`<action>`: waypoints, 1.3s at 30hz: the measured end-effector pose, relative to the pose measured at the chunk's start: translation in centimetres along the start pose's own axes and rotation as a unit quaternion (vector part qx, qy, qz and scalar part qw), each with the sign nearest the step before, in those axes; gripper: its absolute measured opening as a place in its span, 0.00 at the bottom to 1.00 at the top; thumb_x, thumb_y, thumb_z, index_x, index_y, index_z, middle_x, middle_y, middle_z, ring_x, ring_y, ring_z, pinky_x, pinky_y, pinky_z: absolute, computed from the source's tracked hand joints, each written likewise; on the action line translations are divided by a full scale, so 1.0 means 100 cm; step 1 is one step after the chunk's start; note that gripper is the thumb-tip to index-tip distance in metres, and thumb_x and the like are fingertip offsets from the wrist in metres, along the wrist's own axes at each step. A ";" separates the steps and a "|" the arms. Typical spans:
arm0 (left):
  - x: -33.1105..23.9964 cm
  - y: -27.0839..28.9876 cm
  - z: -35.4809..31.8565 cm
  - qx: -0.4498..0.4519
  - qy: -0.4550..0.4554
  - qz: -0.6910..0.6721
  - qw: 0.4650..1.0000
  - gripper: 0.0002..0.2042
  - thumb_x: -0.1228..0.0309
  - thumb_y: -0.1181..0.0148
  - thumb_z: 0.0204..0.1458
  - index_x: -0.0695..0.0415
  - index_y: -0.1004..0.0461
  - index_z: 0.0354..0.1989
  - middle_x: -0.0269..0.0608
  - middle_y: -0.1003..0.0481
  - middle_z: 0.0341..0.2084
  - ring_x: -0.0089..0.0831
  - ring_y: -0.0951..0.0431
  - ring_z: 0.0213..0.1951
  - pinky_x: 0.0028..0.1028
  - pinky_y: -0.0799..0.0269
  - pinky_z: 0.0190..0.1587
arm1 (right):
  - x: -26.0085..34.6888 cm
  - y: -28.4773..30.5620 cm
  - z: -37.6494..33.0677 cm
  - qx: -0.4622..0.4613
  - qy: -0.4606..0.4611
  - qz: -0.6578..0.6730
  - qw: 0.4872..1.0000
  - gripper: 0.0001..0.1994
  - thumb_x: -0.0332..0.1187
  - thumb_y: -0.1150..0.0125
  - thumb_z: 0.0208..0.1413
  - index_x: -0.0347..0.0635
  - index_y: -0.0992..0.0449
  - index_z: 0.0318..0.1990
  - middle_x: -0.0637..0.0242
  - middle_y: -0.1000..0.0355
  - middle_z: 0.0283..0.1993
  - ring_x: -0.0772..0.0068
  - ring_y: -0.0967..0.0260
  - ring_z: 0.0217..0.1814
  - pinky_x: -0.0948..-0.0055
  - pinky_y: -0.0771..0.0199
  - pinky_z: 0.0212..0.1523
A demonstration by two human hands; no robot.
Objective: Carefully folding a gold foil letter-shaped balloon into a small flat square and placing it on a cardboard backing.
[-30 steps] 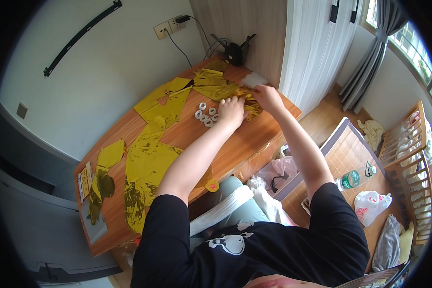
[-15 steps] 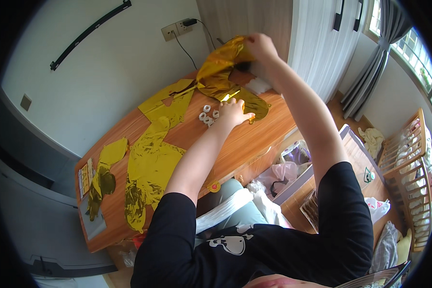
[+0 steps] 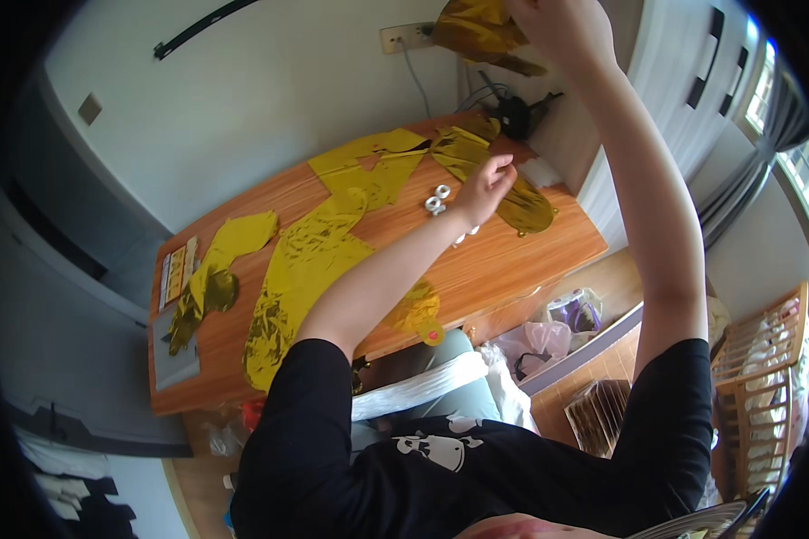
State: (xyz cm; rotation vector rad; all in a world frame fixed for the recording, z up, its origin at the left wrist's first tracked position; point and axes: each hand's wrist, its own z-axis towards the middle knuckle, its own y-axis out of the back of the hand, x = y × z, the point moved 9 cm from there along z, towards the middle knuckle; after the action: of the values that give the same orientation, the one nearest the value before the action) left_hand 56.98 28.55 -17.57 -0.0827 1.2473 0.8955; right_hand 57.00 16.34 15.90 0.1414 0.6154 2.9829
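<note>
My right hand (image 3: 571, 36) is raised at the top edge, closed on a crumpled gold foil balloon (image 3: 476, 31) that hangs in front of the wall socket. Its fingertips are partly cut off by the frame. My left hand (image 3: 487, 190) hovers over the desk, fingers loosely bent and apart, with nothing seen in it. Beneath and beside it lie several small white rolls (image 3: 436, 202), partly hidden by the wrist. Another flat gold foil balloon (image 3: 523, 208) lies just right of that hand. More flat gold foil (image 3: 315, 247) spreads across the desk's middle and left.
The wooden desk (image 3: 548, 247) stands against the wall. A black device with cables (image 3: 514, 115) is at its far right corner, near the cabinet (image 3: 670, 90). An open drawer (image 3: 593, 346) holding plastic bags sticks out at right. A wooden crib (image 3: 760, 359) stands farther right.
My right hand has lifted the gold foil balloon up off the desk. My left hand has risen from the desk beside the white rolls. The view has shifted.
</note>
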 end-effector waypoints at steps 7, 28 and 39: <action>-0.056 0.164 -0.028 0.037 0.113 -0.537 0.835 0.65 0.16 0.80 0.46 0.67 0.60 0.77 0.58 0.40 0.71 0.55 0.31 0.66 0.51 0.32 0.67 | 0.107 -0.024 -0.026 0.194 0.227 0.196 0.934 0.16 0.40 0.31 0.53 0.40 0.20 0.44 0.50 0.20 0.38 0.46 0.21 0.42 0.55 0.22 0.44; 0.108 0.285 -0.287 -0.097 0.321 -0.248 0.909 0.49 0.66 0.41 0.66 0.50 0.79 0.79 0.64 0.64 0.77 0.45 0.52 0.78 0.39 0.42 0.71 | 0.256 -0.101 -0.343 0.226 0.368 0.297 0.852 0.17 0.39 0.30 0.44 0.48 0.23 0.43 0.70 0.28 0.45 0.68 0.28 0.49 0.68 0.27 0.49; 0.096 0.290 -0.309 0.008 0.288 0.108 0.951 0.44 0.45 0.39 0.61 0.59 0.48 0.77 0.57 0.55 0.78 0.51 0.52 0.77 0.49 0.57 0.77 | 0.260 -0.120 -0.366 0.301 0.272 0.412 0.816 0.22 0.36 0.26 0.42 0.47 0.21 0.49 0.65 0.24 0.53 0.58 0.26 0.57 0.61 0.25 0.55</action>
State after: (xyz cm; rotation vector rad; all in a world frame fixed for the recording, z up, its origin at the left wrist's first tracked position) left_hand 15.14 37.41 -25.11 -0.2088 1.8342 1.0933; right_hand 28.07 15.87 -20.44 -0.5869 2.0269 3.4438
